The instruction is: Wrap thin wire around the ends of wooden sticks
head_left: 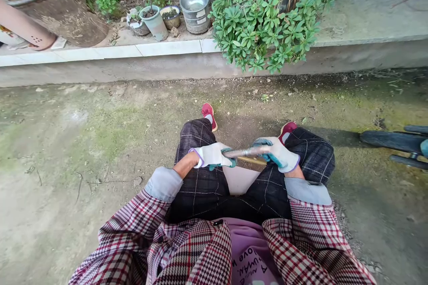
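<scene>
A grey metal rod is held above the knees, gripped at its ends by the closed gloved left hand and right hand, and it could be dropped on the ground if one grip is loosened

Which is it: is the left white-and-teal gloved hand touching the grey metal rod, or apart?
Touching. The head view shows the left gloved hand with fingers closed round the end of the grey metal rod, no gap.
</scene>
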A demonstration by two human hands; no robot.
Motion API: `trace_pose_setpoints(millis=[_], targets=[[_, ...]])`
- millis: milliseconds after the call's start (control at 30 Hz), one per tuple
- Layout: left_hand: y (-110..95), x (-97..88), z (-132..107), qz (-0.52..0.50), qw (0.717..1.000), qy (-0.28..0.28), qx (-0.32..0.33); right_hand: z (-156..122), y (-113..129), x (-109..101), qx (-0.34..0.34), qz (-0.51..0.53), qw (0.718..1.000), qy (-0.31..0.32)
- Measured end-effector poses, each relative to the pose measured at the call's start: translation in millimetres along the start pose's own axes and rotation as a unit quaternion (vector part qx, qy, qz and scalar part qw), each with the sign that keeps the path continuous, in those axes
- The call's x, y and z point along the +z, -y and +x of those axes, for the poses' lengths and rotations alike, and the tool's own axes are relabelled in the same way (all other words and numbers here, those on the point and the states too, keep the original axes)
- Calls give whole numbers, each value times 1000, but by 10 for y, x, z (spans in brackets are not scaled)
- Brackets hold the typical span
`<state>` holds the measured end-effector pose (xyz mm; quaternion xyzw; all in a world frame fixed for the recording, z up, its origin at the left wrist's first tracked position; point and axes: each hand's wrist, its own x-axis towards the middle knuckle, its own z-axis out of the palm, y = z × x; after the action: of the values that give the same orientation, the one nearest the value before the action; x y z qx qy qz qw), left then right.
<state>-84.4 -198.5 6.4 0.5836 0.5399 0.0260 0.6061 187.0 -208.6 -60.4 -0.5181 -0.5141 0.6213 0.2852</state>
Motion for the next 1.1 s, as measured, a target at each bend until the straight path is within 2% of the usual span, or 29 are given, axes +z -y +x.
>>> trace_pose_setpoints(millis=[67,100,233,300,367,433,500,633,733,800,900,967,1033,1100], targets=[[-25,-46,-20,-49,998,44,11,-20,44,15,38,34,998,-19],[-32,-61,-11,-77,996,45,15,-26,62,25,48,43,998,-22],[46,-61,135,-186,982,-42,5,-26,102,69,45,52,998,12],[137,-31,238,-177,982,-72,-5,-20,98,85,54,41,997,48],[223,11,334,-110,989,-95,-5,-17,78,89,67,21,994,89],[275,62,408,0,993,-115,16,-22,47,72,71,12,989,128],[290,125,452,133,983,-123,43,-34,15,36,63,18,988,143],[260,259,446,342,936,-75,44,-54,-12,-39,39,9,996,82],[214,288,370,377,924,-41,54,-49,6,-58,10,-23,999,27],[174,250,295,310,948,-15,71,-37,20,-53,2,-35,999,-6],[110,150,175,112,991,36,70,-13,23,-35,1,-21,999,-44],[76,86,121,37,997,45,59,3,17,-15,11,-1,998,-63],[56,31,107,-34,998,26,45,14,13,16,26,15,997,-65],[53,-19,130,-162,986,21,36,20,14,53,31,24,998,-51]])
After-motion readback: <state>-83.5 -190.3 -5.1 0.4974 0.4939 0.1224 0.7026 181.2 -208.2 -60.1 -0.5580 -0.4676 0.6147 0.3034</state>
